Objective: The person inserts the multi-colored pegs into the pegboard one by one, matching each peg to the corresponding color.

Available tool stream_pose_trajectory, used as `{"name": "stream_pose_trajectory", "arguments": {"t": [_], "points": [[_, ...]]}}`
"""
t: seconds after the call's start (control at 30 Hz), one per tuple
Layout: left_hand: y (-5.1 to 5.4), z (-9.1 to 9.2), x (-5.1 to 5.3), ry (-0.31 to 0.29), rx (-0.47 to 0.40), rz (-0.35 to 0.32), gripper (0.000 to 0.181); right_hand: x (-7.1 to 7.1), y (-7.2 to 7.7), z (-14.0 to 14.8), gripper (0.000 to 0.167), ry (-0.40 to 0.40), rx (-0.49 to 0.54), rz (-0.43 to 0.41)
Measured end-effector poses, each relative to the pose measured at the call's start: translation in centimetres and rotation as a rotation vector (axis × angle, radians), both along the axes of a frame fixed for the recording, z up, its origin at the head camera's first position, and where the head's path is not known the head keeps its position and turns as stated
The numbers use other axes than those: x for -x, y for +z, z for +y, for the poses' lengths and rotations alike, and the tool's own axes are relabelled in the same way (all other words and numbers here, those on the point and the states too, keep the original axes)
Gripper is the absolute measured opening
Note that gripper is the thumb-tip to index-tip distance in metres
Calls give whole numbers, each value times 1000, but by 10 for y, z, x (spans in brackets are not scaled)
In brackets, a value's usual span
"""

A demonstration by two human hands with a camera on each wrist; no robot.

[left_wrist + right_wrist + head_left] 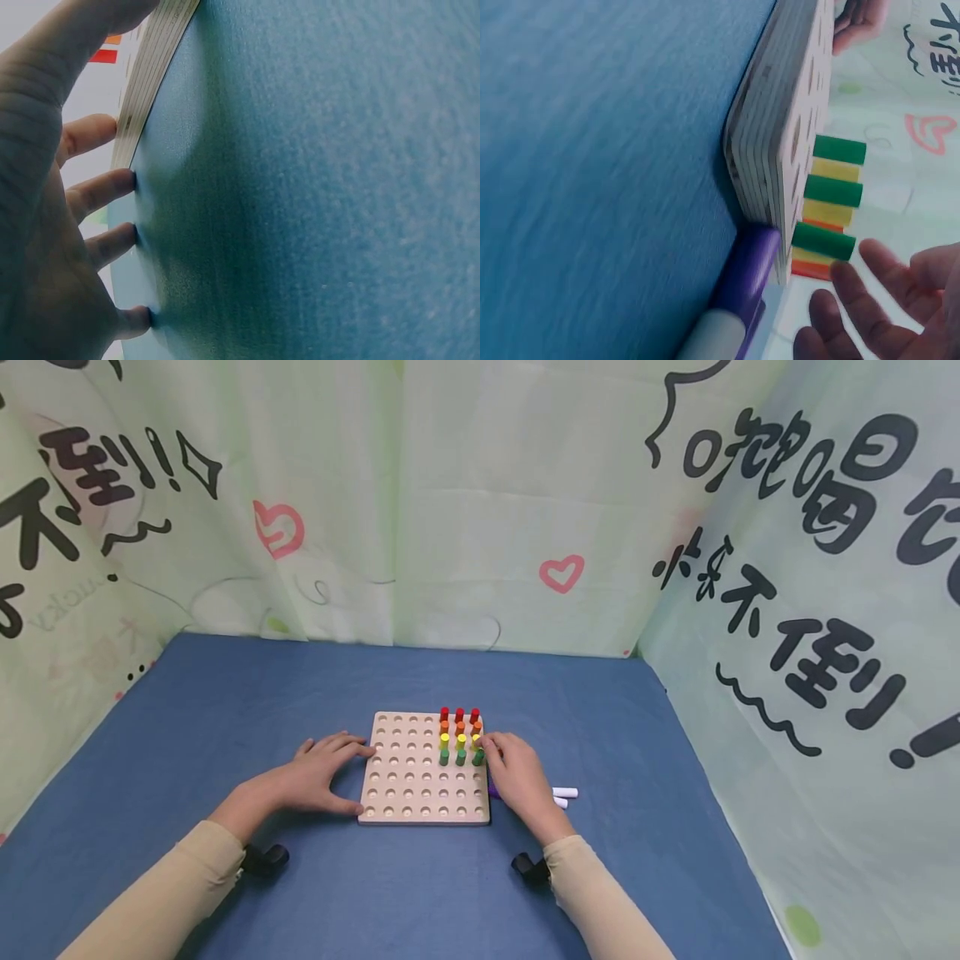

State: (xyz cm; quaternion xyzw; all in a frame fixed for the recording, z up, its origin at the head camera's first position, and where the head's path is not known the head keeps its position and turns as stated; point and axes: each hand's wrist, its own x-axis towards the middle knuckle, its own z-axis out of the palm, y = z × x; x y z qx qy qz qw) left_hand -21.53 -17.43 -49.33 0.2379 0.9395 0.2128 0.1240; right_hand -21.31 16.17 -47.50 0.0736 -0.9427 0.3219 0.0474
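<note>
A pale wooden pegboard point(397, 782) with rows of round holes lies flat. Its upper right holds upright pegs, three to a row: red pegs point(460, 715), orange, yellow and green pegs point(838, 150). With fingers spread, my left hand point(318, 772) rests at the board's left side, thumb by the near corner and a fingertip at the edge. My right hand point(519, 777) is at the right edge, beside the end green peg point(825, 241). In the right wrist view its fingertips surround that peg's top loosely, with a gap at the thumb; the peg leans slightly.
White pens with purple caps point(746, 262) lie against the board's right side, partly under my right hand; their white barrels point(565, 792) stick out. Blue cloth point(300, 693) covers the table. Printed curtains point(465, 527) enclose the back and sides.
</note>
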Motion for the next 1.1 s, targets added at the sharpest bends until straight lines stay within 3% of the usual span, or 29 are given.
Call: {"name": "stream_pose_trajectory", "arguments": {"t": [0.23,0.4,0.67,0.9,1.1], "points": [[1,-2,0,5,3,-2,88,-6,6,15,25,-50,-22,-91],[1,-3,-1,2,3,-1,88,-11,5,22,18,-53,-50,-106],[0,-3,-1,3,4,-5,88,-17,0,25,22,-34,-100,-127],[2,-2,-2,-5,-17,-6,87,-18,-6,24,24,-44,-118,-171],[2,-1,-3,-7,-25,-2,87,-15,-9,26,21,-39,-131,-154]]}}
